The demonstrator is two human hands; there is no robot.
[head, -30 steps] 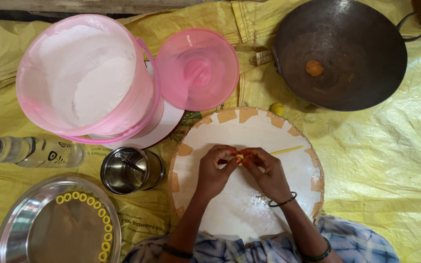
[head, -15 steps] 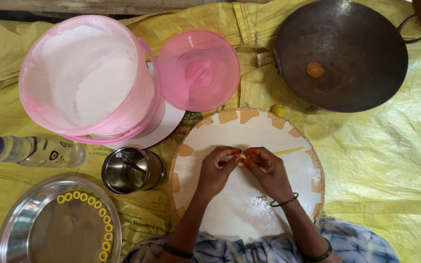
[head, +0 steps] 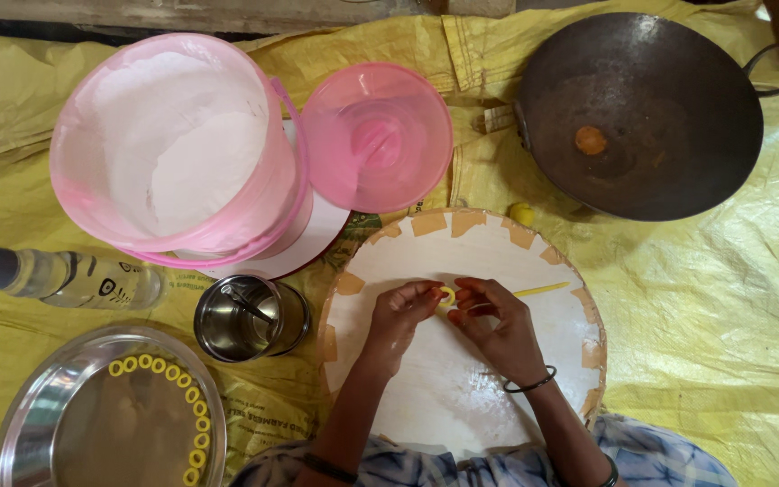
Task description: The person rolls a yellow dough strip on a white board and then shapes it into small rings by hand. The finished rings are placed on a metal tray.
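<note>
Both hands meet over the middle of the round white board (head: 462, 397). The left hand (head: 400, 316) and the right hand (head: 498, 329) each pinch the same small yellow dough ring (head: 446, 295) between thumb and fingertips, holding it just above the board's floured top. The other fingers of the right hand are curled loosely; a dark bangle (head: 530, 384) sits on that wrist.

A thin yellow dough strip (head: 541, 289) lies on the board just right of the right hand, apart from the ring. A small yellow dough ball (head: 521, 214) rests on the yellow sheet (head: 723, 343) at the board's far edge.

To the left of the board stands a steel cup (head: 250, 317) with a spoon in it. Nearer the person, at the lower left, a steel plate (head: 65, 424) carries a curved row of finished rings (head: 193, 410) along its right rim. A bottle (head: 56, 276) with a dark cap lies on its side beyond the plate.

Farther off sits a pink bucket (head: 178, 149) filled with white flour, and its pink lid (head: 377, 137) lies beside it, touching. At the upper right is a dark wok (head: 642, 113) with an orange lump at its centre.
</note>
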